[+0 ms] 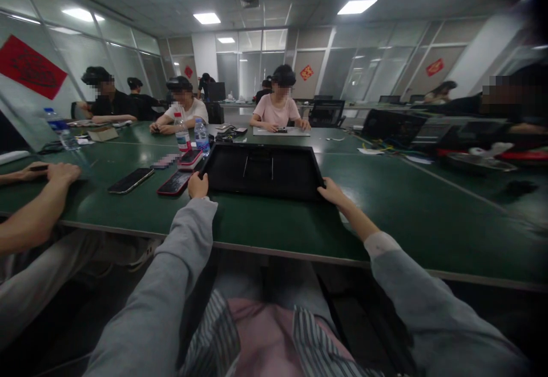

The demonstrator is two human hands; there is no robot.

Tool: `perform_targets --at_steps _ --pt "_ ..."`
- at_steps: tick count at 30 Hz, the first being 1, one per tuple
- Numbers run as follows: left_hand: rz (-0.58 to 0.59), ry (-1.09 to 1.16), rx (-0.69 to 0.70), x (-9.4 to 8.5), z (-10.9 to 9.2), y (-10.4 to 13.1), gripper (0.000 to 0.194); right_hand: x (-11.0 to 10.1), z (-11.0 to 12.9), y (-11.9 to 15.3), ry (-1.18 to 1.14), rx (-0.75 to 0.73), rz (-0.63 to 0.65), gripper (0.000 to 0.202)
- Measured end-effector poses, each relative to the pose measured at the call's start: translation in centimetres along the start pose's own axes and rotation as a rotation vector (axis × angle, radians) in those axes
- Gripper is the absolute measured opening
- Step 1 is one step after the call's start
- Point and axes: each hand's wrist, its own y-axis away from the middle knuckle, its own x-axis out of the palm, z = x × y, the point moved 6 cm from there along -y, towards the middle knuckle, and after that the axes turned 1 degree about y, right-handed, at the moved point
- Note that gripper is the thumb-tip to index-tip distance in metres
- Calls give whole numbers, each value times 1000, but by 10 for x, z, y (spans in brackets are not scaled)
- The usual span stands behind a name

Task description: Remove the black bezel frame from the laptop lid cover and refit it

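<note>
A black, rectangular, shallow tray-like panel (pixel 222 174) with a raised rim is in front of me at the green table (pixel 274 226). Two thin metal wires (pixel 273 169) stand out near its middle. My left hand (pixel 199 184) is closed on its left edge, thumb up. On the right edge my right hand (pixel 333 190) is closed near the front corner. Whether the panel lies flat on the table or is slightly raised, I cannot tell. Just left of my left hand lies a phone in a red case (pixel 174 183).
A dark phone (pixel 131 180) and a pink-edged phone (pixel 189 159) lie to the left. Behind them stand a red-capped bottle (pixel 183 137) and a blue-capped bottle (pixel 202 137). Another person's hands (pixel 62 173) rest at the far left. Across the table sits a person in pink (pixel 278 112).
</note>
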Motion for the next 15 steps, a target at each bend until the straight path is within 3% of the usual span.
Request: perform_targets --at_steps 4,8,15 --pt "-18 14 -24 -1 2 -1 53 9 1 1 -268 179 183 56" --pt "-14 37 -37 -1 5 -3 51 16 5 -9 -501 295 56 63" --pt "37 74 -49 0 11 -8 48 23 -11 -22 -523 188 -87 59"
